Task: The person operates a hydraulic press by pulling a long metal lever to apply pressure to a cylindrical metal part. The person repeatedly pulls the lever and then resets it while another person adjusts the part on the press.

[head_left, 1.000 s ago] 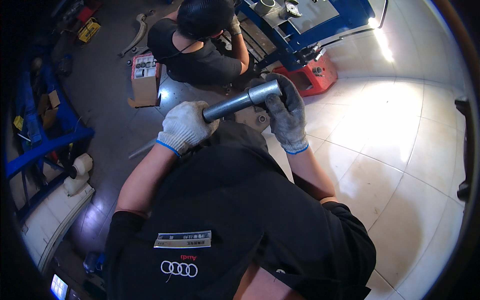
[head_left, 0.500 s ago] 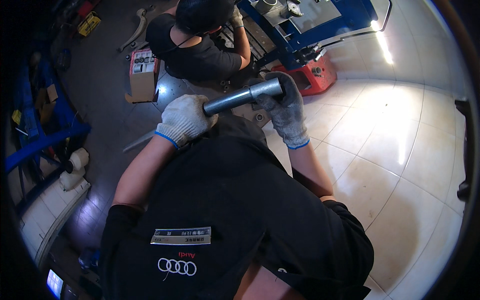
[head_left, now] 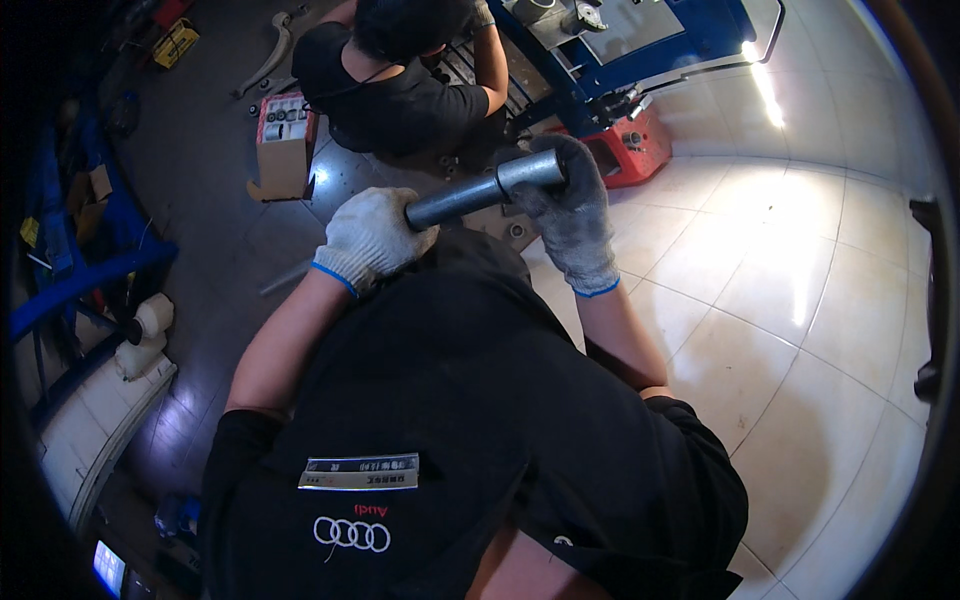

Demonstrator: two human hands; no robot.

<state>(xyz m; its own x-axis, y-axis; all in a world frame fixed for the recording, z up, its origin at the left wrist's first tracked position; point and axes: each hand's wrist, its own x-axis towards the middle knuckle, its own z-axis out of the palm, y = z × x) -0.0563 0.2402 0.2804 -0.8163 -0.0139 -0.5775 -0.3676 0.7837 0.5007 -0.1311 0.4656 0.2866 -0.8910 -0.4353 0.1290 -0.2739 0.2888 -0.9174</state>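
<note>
A thick, dark steel bar [head_left: 455, 203] lies across in front of my chest, tilted up toward the right. A lighter grey metal sleeve [head_left: 532, 170] forms its right end, with a visible step where the two parts meet. My left hand [head_left: 368, 235], in a white knit glove with a blue cuff, is closed round the bar's left end. My right hand [head_left: 580, 215], in a greyer glove, grips the sleeve with fingers behind it and the thumb in front. Beside my left wrist a thin grey rod [head_left: 287, 279] shows, partly hidden by my forearm.
Ahead, a person in black [head_left: 405, 105] crouches near a blue metal machine frame [head_left: 665, 55]. Left of them stands an open carton [head_left: 283, 165] holding metal parts. A red stand [head_left: 640, 150] sits by the tiled wall. Blue framework [head_left: 95, 280] runs along the left.
My hands keep their grip on the bar and sleeve, almost unmoved. The thin grey rod shows less beside my left forearm. The crouching person has shifted slightly.
</note>
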